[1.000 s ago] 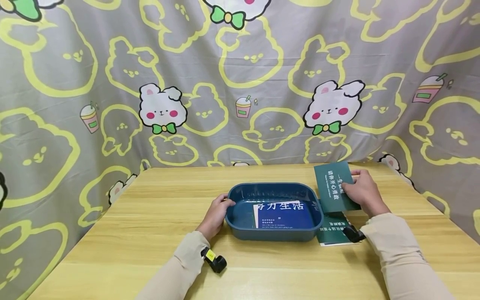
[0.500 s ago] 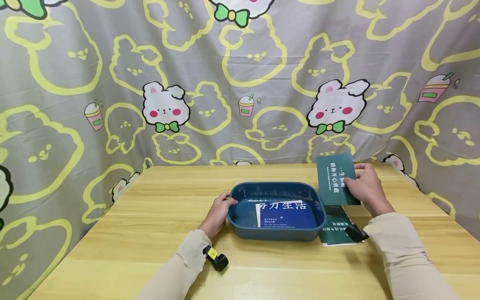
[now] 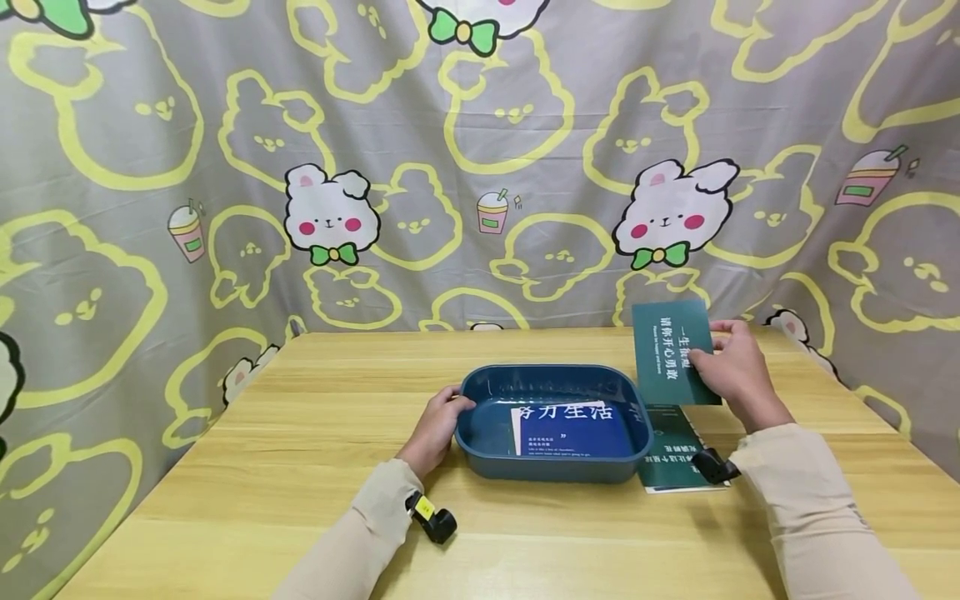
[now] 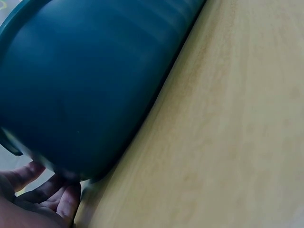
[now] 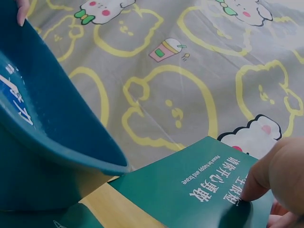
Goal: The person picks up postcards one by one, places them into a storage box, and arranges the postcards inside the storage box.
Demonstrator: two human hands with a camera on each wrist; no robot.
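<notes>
A dark blue plastic basin [image 3: 555,471] stands on the table with several printed cards in it. The top one is a blue card [image 3: 577,435] with white lettering. My left hand [image 3: 433,429] holds the basin's left end, thumb over the rim and fingers along the outer wall [image 4: 90,85]. To the right of the basin, my right hand [image 3: 738,371] pinches a green card [image 3: 671,354] with white writing, thumb on its face. This card [image 5: 199,183] is raised above more green cards [image 3: 667,458], which lie on the table against the basin's right side.
The wooden table [image 3: 300,467] extends around the basin. A grey curtain [image 3: 420,167] with yellow cartoon outlines hangs behind it. Each wrist bears a small black camera, the left camera [image 3: 433,518] and the right camera [image 3: 715,467].
My right hand has raised the green card upward and slightly away, showing more of the green cards beneath. The left hand stays on the basin, and the view has shifted slightly.
</notes>
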